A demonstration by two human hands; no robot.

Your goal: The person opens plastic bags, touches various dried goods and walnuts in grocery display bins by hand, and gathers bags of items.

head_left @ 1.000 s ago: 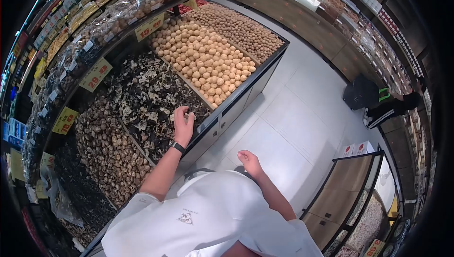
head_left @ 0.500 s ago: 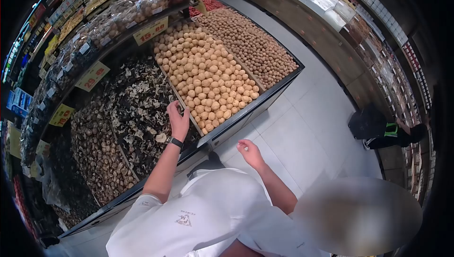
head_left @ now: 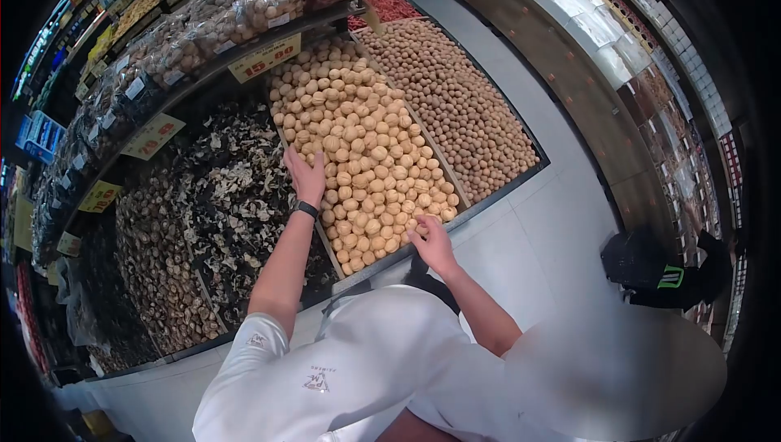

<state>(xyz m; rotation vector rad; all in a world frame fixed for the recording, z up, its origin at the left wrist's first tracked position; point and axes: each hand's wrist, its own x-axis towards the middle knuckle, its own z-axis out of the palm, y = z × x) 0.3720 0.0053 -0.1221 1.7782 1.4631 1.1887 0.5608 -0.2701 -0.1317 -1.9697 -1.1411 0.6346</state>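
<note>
Pale tan walnuts (head_left: 370, 149) fill a long compartment of the display bin. My left hand (head_left: 306, 175), with a dark watch on its wrist, is at the walnuts' left edge, over the divider beside the dried black fungus (head_left: 228, 190). Its fingers are loosely apart with nothing seen in them. At the front right corner of the walnuts is my right hand (head_left: 434, 245), fingers slightly bent and thumb apart. No walnut shows in it, and whether its fingertips touch the nuts I cannot tell.
Smaller brown round nuts or fruits (head_left: 464, 100) lie right of the walnuts; dried mushrooms (head_left: 154, 255) lie further left. Bagged goods (head_left: 220, 23) line a shelf behind, above price signs (head_left: 264, 58). Across the tiled aisle (head_left: 537, 247), a person in dark clothes (head_left: 651, 267) is by the shelves.
My body has come closer to the bin. The left hand has reached further along the walnuts' left edge, and the right hand has moved from above the floor to the walnuts' front edge.
</note>
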